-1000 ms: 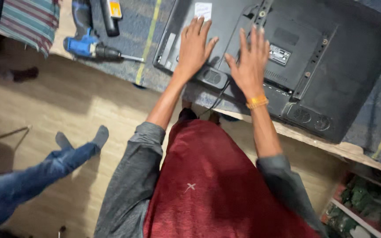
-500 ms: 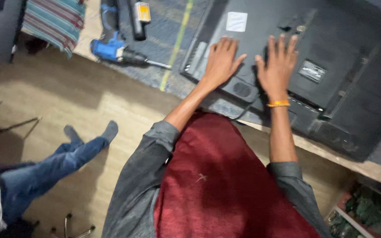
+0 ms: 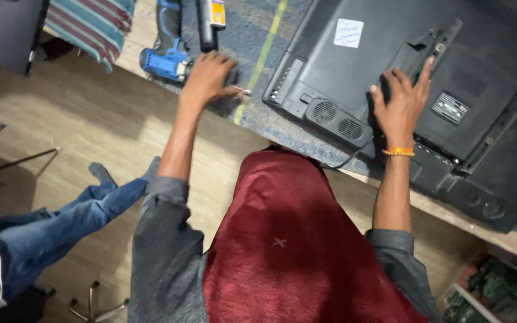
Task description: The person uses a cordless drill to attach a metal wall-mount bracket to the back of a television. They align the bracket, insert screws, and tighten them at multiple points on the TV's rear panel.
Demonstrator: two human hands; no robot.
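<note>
Gripping the blue drill [image 3: 166,60], left hand [image 3: 207,78] closes — right hand [image 3: 399,104] lies flat, open, on the television back [image 3: 354,72].

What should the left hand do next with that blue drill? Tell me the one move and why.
Probably close the left hand around the blue drill and lift it toward the television back panel. The hand already rests on the drill's front end, while the right hand lies flat on the panel, steadying it.

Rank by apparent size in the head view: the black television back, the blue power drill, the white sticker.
1. Black television back, by far the largest.
2. Blue power drill, partly cropped by the frame and partly covered by the left hand.
3. White sticker, smallest.
</note>
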